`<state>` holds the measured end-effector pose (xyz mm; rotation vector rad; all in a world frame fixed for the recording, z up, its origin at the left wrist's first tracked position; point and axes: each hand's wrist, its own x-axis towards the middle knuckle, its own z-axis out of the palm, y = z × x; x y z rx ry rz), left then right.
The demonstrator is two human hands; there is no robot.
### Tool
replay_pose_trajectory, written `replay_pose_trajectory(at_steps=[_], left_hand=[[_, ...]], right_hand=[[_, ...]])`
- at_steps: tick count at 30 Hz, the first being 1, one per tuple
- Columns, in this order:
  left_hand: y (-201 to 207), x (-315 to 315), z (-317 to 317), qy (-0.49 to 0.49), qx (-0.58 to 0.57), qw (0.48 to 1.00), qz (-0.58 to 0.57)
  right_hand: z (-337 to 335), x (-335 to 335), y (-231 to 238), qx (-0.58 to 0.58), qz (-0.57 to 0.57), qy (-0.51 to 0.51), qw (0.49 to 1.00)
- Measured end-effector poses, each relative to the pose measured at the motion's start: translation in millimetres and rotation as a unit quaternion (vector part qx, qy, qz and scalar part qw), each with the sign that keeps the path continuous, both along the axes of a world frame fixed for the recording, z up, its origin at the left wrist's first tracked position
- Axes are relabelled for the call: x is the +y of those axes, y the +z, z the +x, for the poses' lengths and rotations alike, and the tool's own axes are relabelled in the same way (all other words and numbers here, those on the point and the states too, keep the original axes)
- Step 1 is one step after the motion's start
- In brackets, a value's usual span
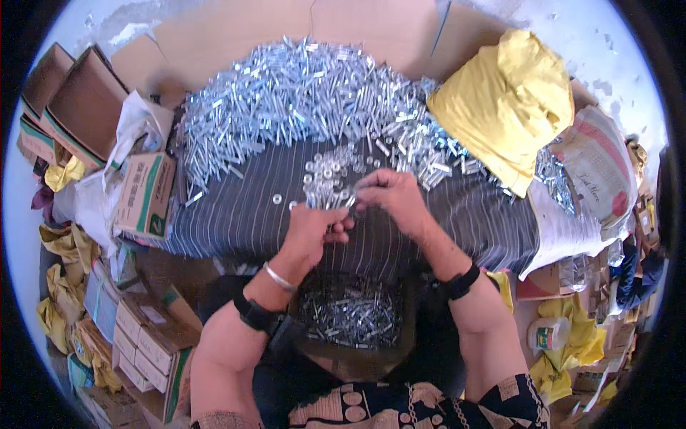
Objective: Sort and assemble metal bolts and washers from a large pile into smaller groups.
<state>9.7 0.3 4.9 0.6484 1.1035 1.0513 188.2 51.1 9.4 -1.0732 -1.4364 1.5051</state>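
My left hand (316, 230) and my right hand (391, 200) meet above the near part of a dark striped cloth (236, 207). Both have their fingers curled in, fingertips almost touching. Something small and metallic seems to sit between them, too small and too covered to name. Just beyond my fingers lies a small heap of silver washers or nuts (327, 171), with a single ring (276, 199) off to its left. A large pile of shiny metal sleeves or bolts (300, 93) covers the back of the cloth.
Below my hands stands an open box of metal pieces (350, 314). A yellow cloth sack (504, 100) rests on the pile's right side. Cardboard boxes (146, 194) crowd the left, and a white woven sack (597, 164) stands at the right. A plastic jar (549, 334) is lower right.
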Motion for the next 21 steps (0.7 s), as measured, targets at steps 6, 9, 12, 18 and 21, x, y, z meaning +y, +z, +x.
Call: replay_pose_trajectory(at_steps=[6,9,12,18,21], left_hand=[[-7.7,6.5,-4.0,-0.009,-0.031,0.999,-0.039],[-5.2,4.0,-5.2,-0.012,-0.035,0.999,-0.039],[-2.5,-3.3,1.2,0.014,0.080,0.996,0.047],[-10.0,5.7,5.3,0.167,0.516,0.668,0.510],[1.1,-0.8,13.4,0.054,0.190,0.968,0.151]], right_hand=[[0.5,2.8,-3.9,-0.005,0.022,0.019,1.000],[-2.6,1.8,-4.6,-0.008,0.041,0.009,0.999],[-9.3,0.7,-8.1,-0.058,0.040,-0.010,0.997],[-10.5,-5.7,2.5,-0.016,0.030,-0.108,0.994],[2.0,2.4,-3.7,0.052,0.013,-0.120,0.991]])
